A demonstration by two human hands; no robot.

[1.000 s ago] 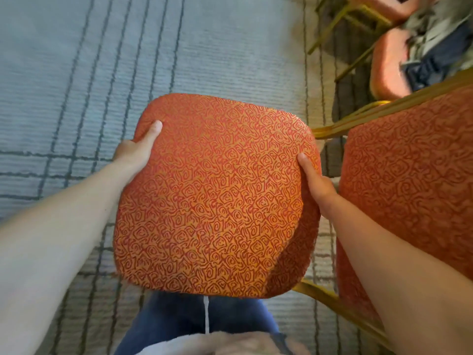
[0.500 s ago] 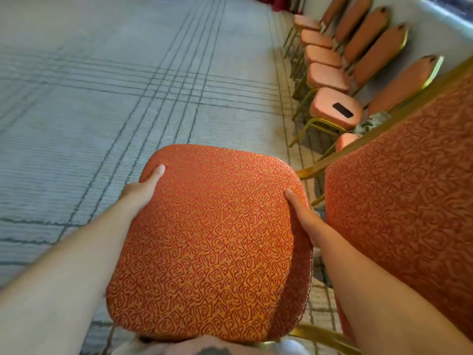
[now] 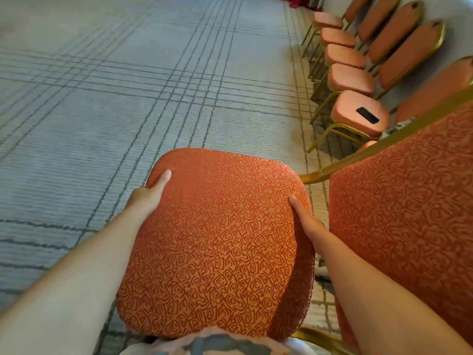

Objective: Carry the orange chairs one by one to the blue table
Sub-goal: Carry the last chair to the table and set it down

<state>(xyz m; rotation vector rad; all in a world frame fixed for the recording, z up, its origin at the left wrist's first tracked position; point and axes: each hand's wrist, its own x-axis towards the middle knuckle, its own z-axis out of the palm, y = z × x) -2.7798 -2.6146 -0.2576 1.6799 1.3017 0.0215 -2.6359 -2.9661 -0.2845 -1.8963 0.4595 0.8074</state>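
Fingers point(image 3: 163, 176) of left hand point(image 3: 147, 198), right hand point(image 3: 308, 225) grip orange chair point(image 3: 217, 247) between them.

Orange chair seat point(image 3: 217, 239) w/ red swirl pattern; grey carpet point(image 3: 102, 98) w/ dark crossing lines.

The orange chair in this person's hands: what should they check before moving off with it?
1. The left hand grips the chair at the seat edge, thumb on top: ok.
2. The right hand grips the opposite edge, thumb on top: ok.
3. The carpet ahead shows no obstacle in view: ok.
4. The row of chairs by the wall stands off to the right, apart from the carried one: ok.
5. The legs under the seat are hidden, so whether they will clear the floor: cannot tell.
6. The blue table is not in view, so the way to it: cannot tell.
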